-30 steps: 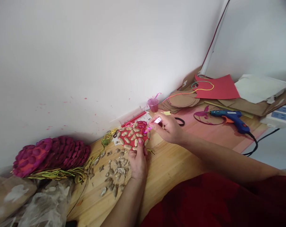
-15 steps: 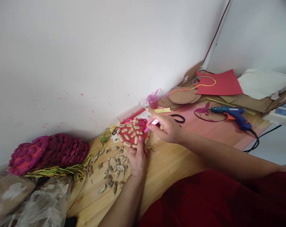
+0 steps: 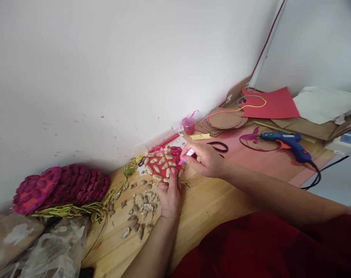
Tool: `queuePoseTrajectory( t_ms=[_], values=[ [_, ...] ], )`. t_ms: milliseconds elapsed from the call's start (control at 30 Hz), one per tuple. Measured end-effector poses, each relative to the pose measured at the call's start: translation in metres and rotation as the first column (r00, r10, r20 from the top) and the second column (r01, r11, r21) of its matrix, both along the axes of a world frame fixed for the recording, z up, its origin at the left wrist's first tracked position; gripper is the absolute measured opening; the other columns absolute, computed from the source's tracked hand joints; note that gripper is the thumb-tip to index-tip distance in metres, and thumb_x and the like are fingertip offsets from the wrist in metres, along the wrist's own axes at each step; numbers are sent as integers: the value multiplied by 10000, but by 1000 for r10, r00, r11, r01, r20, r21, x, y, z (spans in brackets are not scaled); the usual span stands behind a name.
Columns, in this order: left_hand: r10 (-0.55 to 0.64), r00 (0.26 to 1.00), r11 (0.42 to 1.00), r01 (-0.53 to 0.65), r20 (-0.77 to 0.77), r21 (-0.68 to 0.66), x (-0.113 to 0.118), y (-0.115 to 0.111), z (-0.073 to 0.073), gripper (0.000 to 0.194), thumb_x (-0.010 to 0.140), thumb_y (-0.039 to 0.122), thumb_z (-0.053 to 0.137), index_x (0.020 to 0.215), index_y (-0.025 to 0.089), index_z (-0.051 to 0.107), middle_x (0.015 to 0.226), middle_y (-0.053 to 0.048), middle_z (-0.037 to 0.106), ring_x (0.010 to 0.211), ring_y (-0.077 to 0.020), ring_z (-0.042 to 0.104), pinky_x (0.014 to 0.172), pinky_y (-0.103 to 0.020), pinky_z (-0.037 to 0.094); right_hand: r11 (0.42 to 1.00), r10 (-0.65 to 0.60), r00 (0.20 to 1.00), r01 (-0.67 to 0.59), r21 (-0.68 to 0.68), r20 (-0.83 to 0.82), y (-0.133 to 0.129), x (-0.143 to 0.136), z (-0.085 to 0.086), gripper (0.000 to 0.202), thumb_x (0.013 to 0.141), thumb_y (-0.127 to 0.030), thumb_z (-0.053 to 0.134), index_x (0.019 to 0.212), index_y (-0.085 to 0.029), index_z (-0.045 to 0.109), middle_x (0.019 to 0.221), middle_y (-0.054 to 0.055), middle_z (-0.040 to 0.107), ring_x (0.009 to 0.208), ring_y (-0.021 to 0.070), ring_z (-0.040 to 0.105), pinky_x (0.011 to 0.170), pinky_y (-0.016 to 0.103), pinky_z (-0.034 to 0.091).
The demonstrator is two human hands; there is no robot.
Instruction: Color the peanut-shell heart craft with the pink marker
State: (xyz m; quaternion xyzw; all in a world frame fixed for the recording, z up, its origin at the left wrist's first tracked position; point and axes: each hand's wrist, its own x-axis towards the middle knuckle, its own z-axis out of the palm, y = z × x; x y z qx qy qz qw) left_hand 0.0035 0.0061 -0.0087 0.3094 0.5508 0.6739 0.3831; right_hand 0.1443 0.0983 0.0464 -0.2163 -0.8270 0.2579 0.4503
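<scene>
My left hand [image 3: 170,195] grips the near edge of a round red disc [image 3: 157,169], thumb on top. Pale peanut shells [image 3: 165,166] stand in rows on the disc; those at its far right edge are coated in wet-looking magenta paint. In my right hand [image 3: 207,159], pinched between thumb and fingers, is a paintbrush with a white handle [image 3: 190,152]. Its magenta tip is at the painted shells on the disc's right side; the fingers hide part of it. Behind the disc, by the wall, stands a clear cup of pink paint [image 3: 188,126].
Loose peanut shells [image 3: 145,207] litter the wooden table. To the left lie a stack of magenta shell-covered discs [image 3: 62,185], yellow-green cords [image 3: 71,210] and a plastic bag [image 3: 58,247]. To the right are scissors [image 3: 218,146], cardboard discs [image 3: 226,119] and a blue glue gun [image 3: 288,141].
The paintbrush has tilted slightly in my right hand, its tip still at the disc's right side. The whole view has shifted slightly; my left hand keeps its grip on the disc.
</scene>
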Motion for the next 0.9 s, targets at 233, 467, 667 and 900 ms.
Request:
queuePoseTrajectory(
  t_ms=[233,467,667,900],
  values=[
    [-2,1000,1000,2,9,0,1,0,1,552,807,541,770,556,203,414,489,73,388,435,-55,304,418,-212,234,1000,8,1000,-8,0,-12,0,0,1,95,981,-276,585,941,-203,631,793,23,733,683,151,625,668,273,450],
    [1,1000,1000,-1,-13,3,-1,0,-2,550,833,531,746,547,203,410,493,67,389,449,-61,308,437,-222,235,1000,1,1000,-2,15,15,1,-1,0,96,979,-277,584,930,-205,624,795,26,734,685,154,625,668,273,446],
    [-10,998,1000,9,-65,-7,-4,0,-7,581,853,564,723,526,192,419,470,63,383,445,-61,293,442,-227,205,1000,-17,1000,17,23,20,0,1,2,92,972,-273,586,912,-210,616,772,18,719,659,151,606,644,271,435],
    [-20,999,1000,20,-27,6,-3,1,-5,555,842,547,744,552,194,427,486,65,402,445,-59,303,439,-219,207,1000,14,1000,-14,11,16,1,0,1,103,982,-279,581,942,-200,633,809,28,735,691,151,631,664,268,448]
  ],
)
